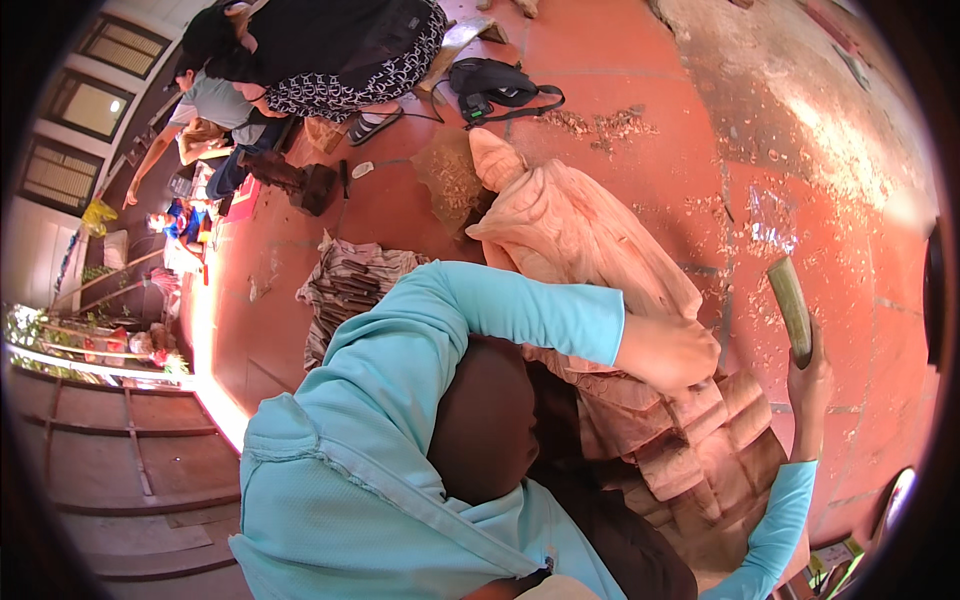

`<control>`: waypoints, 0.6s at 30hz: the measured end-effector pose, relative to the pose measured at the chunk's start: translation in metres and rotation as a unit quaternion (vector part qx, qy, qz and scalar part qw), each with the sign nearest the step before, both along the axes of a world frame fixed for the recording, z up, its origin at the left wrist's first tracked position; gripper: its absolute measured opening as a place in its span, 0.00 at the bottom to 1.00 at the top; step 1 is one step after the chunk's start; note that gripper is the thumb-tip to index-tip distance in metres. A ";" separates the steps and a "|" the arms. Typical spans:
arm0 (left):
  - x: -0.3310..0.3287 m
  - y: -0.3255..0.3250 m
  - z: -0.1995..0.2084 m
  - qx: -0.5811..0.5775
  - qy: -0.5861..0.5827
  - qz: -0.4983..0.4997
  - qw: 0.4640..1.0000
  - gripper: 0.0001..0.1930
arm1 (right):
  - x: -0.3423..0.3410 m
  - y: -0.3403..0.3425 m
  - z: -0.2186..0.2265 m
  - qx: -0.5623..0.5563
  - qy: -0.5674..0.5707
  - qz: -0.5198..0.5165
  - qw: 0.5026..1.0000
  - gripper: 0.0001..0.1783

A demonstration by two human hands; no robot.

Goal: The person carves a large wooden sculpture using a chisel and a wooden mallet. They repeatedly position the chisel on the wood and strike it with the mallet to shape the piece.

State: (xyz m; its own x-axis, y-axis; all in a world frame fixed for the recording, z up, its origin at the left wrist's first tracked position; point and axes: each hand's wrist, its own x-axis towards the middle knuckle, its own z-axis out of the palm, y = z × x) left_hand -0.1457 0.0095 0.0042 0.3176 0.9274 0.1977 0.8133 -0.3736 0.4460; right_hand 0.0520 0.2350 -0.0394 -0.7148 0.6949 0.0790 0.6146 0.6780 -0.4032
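A pale wooden statue with carved robe folds lies in front of me, its narrow end away from me. Close to my legs its base is cut into blocky steps. My left arm reaches across, and my left hand is closed against the wood where the robe meets the base; its fingers are turned from view, so what they grip is hidden. Off to the right of the statue, my right hand is wrapped round the lower end of a thick green wooden club, raised upright.
Several chisels lie on a striped cloth at left. Beyond are a black bag, a dark wood block and a crouching person. Wood shavings litter the red tile floor. More people sit at far left.
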 end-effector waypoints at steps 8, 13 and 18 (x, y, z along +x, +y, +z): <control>-0.004 0.004 0.000 -0.173 0.002 -0.052 0.983 0.27 | 0.008 0.017 -0.003 0.026 -0.031 -0.049 0.998 0.33; -0.006 0.003 0.000 -0.176 -0.006 -0.036 0.984 0.26 | 0.011 0.026 -0.010 0.023 -0.021 -0.071 0.997 0.34; -0.004 0.006 0.000 -0.188 -0.069 -0.068 0.977 0.26 | 0.016 0.032 -0.003 0.047 -0.022 -0.096 0.994 0.32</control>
State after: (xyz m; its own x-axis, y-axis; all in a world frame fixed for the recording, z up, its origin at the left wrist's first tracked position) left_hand -0.1493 0.0154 0.0047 0.4378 0.8936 -0.0991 0.6904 -0.2635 0.6738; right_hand 0.0682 0.2674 -0.0424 -0.5734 0.8102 0.1220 0.7524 0.5796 -0.3129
